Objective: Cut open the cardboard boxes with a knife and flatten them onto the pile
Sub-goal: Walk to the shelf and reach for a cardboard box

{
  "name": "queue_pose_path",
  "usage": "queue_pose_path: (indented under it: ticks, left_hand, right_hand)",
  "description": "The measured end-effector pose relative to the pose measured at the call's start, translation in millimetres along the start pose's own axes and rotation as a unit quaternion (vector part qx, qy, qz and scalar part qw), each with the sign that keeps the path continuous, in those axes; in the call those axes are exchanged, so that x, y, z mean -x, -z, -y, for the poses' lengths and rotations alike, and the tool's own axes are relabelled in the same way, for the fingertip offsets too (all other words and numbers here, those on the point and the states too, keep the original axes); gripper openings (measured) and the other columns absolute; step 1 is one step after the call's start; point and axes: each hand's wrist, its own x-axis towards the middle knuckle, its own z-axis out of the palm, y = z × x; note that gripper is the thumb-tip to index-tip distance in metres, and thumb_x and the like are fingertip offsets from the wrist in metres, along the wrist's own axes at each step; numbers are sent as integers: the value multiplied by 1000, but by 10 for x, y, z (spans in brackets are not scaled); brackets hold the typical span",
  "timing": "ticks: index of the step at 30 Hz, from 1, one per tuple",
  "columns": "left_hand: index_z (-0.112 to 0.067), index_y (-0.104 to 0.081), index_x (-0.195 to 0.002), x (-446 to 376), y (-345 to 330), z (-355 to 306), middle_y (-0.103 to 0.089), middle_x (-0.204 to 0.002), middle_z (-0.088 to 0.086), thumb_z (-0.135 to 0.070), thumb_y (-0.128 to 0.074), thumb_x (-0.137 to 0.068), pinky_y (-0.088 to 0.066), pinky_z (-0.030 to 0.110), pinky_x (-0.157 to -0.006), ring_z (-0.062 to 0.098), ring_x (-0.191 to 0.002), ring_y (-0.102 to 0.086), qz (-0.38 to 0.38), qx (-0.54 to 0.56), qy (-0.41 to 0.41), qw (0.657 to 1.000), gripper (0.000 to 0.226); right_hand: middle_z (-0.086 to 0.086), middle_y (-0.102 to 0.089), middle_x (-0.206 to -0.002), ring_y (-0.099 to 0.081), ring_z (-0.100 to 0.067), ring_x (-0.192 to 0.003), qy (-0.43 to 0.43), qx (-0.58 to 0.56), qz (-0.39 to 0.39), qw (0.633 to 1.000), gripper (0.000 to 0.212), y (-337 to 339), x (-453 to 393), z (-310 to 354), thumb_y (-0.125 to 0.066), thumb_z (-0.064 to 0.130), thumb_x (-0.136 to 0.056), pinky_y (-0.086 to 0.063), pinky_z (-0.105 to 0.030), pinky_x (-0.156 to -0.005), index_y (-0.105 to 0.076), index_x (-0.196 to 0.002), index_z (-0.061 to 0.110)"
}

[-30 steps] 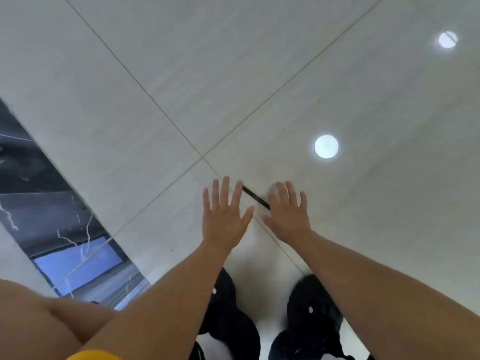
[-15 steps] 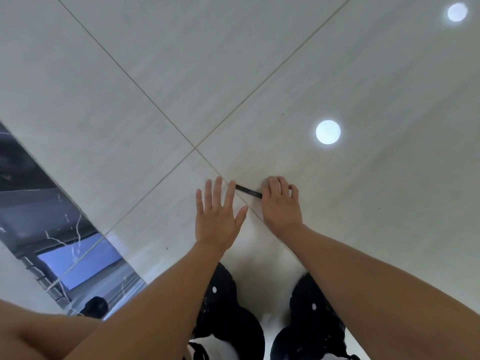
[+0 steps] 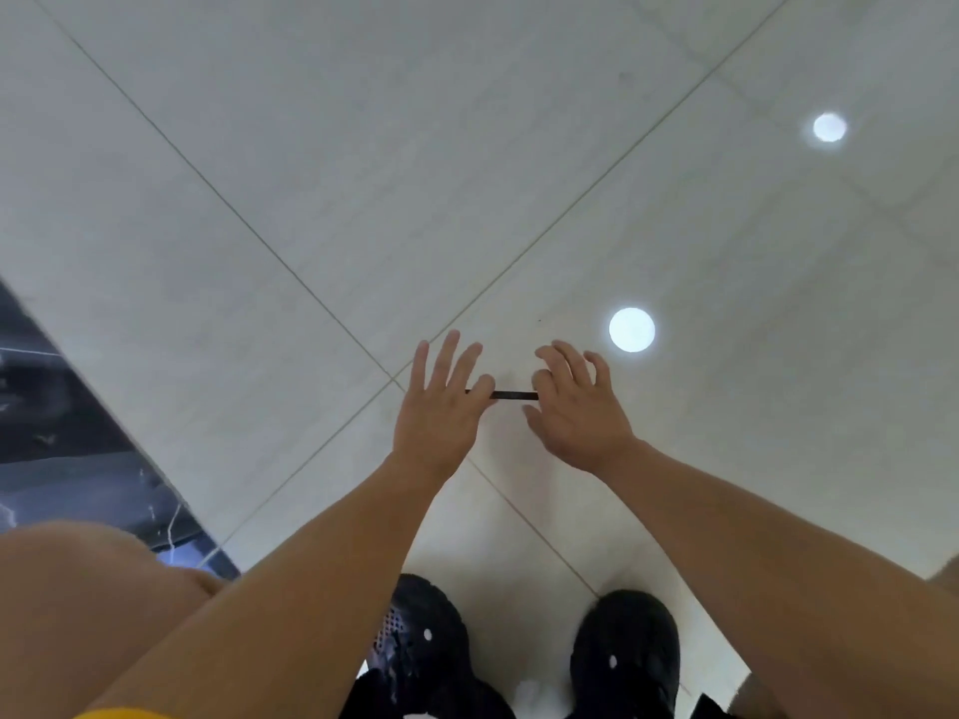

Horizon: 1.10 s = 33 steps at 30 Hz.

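A thin black knife lies level between my two hands, just above the pale tiled floor. My right hand has its fingers curved and pinches the knife's right end between thumb and forefinger. My left hand is flat with straight, spread fingers, and its thumb covers the knife's left end. No cardboard box or pile is in view.
My two black shoes stand on the tiles below my arms. A dark marble strip runs along the left side. My bare knee fills the lower left corner. Two ceiling lights reflect off the floor.
The knife has turned from a diagonal line along the tile joint to level. My right hand has closed its thumb and forefinger on its end. My left hand stays flat beside it.
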Motion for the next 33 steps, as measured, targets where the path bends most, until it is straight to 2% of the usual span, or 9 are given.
queue_pose_path:
  ticks: [5, 9, 11, 16, 19, 21, 24, 28, 33]
  left_hand:
    - [-16, -64, -89, -232, 659, -13, -56, -140, 17, -22, -71, -93, -30, 63, -113, 43, -137, -43, -70, -7, -33, 997, 10]
    - [-20, -67, -99, -339, 1494, -44, -52, -144, 18, -5, -73, -82, -30, 64, -113, 44, -137, -42, -78, -26, -57, 995, 24]
    - [-26, -66, -123, -388, 1973, -81, -45, -151, 17, -29, -71, -91, -26, 63, -114, 43, -141, -37, -76, -39, -44, 995, 32]
    - [-22, -3, -159, -554, 3301, -118, -6, -165, 14, -78, -15, -92, -5, 59, -121, 37, -152, -5, -1, -44, 45, 998, 88]
    - [-19, -2, -158, -710, 4140, -101, -5, -166, 12, -81, -7, -89, -4, 58, -121, 36, -152, -3, 6, -31, 57, 998, 92]
    - [-18, -8, -158, -829, 4684, -119, -10, -165, 12, -81, -10, -90, -10, 59, -120, 36, -152, -7, -1, -35, 49, 998, 93]
    - [-18, -14, -158, -1010, 5471, -197, -17, -164, 12, -79, -18, -90, -13, 60, -119, 37, -151, -13, -22, -27, 29, 999, 92]
    - [-20, -16, -158, -1292, 6406, -363, -18, -164, 13, -76, -19, -92, -11, 59, -120, 38, -151, -14, -40, -19, 18, 999, 87]
    - [-21, -18, -158, -1673, 7436, -585, -19, -164, 14, -70, -15, -96, -9, 58, -121, 38, -151, -14, -70, -13, 21, 997, 78]
  right_hand:
    - [-17, -58, -134, -44, -35, -135, -68, -18, 15, 997, 29, 719, -249, -64, -72, 30, -79, -33, -57, -109, -70, -93, 4]
    - [-14, -21, -161, -6, -29, -151, -97, -24, 52, 994, 53, 1482, -292, -42, -51, 27, -94, -4, -53, -120, -44, -143, 7]
    - [-13, -7, -164, 5, -29, -151, -99, -13, 66, 993, 56, 1941, -266, -31, -39, 23, -98, 3, -50, -120, -31, -150, 5]
    - [-12, 9, -164, 15, -30, -150, -166, 27, 77, 983, 63, 3210, -93, -102, -34, 21, -98, 5, -54, -120, -10, -155, 5]
    - [-15, -2, -164, -24, -33, -145, -189, -17, 60, 980, 66, 4047, 25, -211, -40, 10, -94, -26, -48, -114, -15, -155, 5]
    - [-18, -24, -155, -56, -32, -95, -219, -62, 49, 973, 60, 4602, 73, -295, -44, 7, -92, -44, -38, -74, -28, -150, 5]
    - [-17, -48, -118, -40, -28, -58, -245, -61, 25, 967, 29, 5399, 170, -440, -39, 20, -101, -31, -34, -54, -55, -118, 3]
    - [-12, -45, -104, -43, -29, -57, -334, -113, -25, 935, 47, 6351, 318, -722, -33, 37, -105, -39, -33, -55, -65, -100, 3]
    - [-20, -50, -134, -61, -41, -87, -333, -86, -134, 930, 47, 7449, 551, -1194, -33, 34, -106, -45, -41, -73, -53, -134, 3]
